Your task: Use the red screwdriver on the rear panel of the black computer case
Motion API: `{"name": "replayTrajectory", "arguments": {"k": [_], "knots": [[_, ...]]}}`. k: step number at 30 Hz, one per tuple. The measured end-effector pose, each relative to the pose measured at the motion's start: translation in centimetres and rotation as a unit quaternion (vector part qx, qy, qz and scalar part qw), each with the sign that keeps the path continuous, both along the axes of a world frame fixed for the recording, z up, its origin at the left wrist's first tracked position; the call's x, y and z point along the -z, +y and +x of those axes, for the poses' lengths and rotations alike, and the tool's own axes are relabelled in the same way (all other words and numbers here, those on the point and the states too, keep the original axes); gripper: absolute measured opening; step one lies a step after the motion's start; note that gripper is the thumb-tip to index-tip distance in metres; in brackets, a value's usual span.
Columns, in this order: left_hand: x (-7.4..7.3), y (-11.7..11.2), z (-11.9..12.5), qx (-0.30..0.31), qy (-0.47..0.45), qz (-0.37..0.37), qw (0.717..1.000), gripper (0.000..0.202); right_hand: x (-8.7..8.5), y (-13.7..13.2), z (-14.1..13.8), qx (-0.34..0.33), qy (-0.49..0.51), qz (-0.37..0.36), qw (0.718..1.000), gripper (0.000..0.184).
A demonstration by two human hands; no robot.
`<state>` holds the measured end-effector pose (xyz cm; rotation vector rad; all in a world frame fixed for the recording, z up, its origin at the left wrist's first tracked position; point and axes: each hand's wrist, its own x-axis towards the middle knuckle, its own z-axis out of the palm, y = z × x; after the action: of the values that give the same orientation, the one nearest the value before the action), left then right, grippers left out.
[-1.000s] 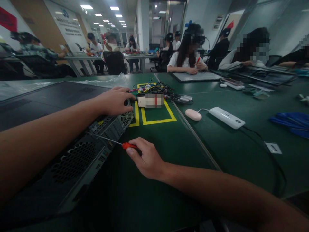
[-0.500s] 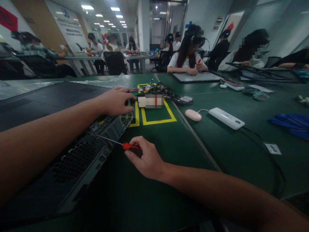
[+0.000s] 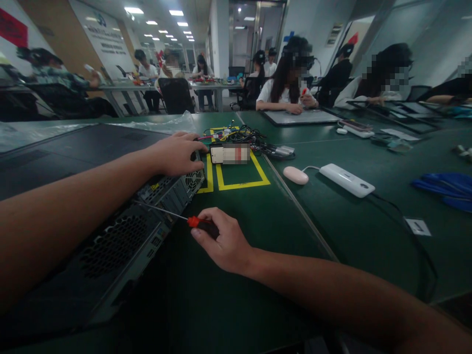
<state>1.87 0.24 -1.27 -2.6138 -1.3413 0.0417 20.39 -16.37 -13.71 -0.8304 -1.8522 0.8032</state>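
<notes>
A black desktop computer case (image 3: 84, 152) lies on its side at the left, its rear panel with ports and vents turned towards the right. My left hand (image 3: 177, 153) rests over the case's far rear corner, fingers spread and thumb against the back edge. In my right hand (image 3: 224, 241) is a screwdriver (image 3: 195, 222) with a red and black handle, gripped with the fingers wrapped round it. Its thin shaft points left to the rear panel, and the tip meets the panel near the large honeycomb vent (image 3: 114, 246). What the tip touches is too small to tell.
Beyond the case lie a phone (image 3: 217, 154), bundled cables (image 3: 250, 135) and yellow tape marks (image 3: 243, 187). Further right are a pink mouse-shaped object (image 3: 295, 175), a white power bank (image 3: 346, 180) and blue fabric (image 3: 446, 189). Several people sit across the green table (image 3: 287, 236).
The screwdriver handle has turned slightly in my right hand, with its shaft still on the rear panel. My left hand and the case have stayed in place.
</notes>
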Motion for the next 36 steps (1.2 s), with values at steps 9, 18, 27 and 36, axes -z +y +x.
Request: {"name": "replayTrajectory", "arguments": {"k": [9, 18, 27, 36], "knots": [[-0.06, -0.18, 0.19, -0.013, 0.006, -0.003, 1.0, 0.068, 0.39, 0.34, -0.01, 0.016, 0.003, 0.036, 0.999, 0.021], [0.27, 0.25, -0.22, 0.001, -0.008, 0.004, 1.0, 0.067, 0.14, 0.31, 0.01, 0.002, 0.006, 0.006, 1.0, 0.025], [-0.03, -0.08, 0.08, 0.0, 0.005, 0.005, 1.0, 0.066, 0.19, 0.32, -0.04, 0.006, 0.007, -0.003, 1.0, 0.015], [0.05, 0.04, -0.01, 0.003, 0.0, 0.001, 1.0, 0.067, -0.09, 0.26, 0.15, 0.004, -0.009, -0.013, 1.0, 0.017]]}}
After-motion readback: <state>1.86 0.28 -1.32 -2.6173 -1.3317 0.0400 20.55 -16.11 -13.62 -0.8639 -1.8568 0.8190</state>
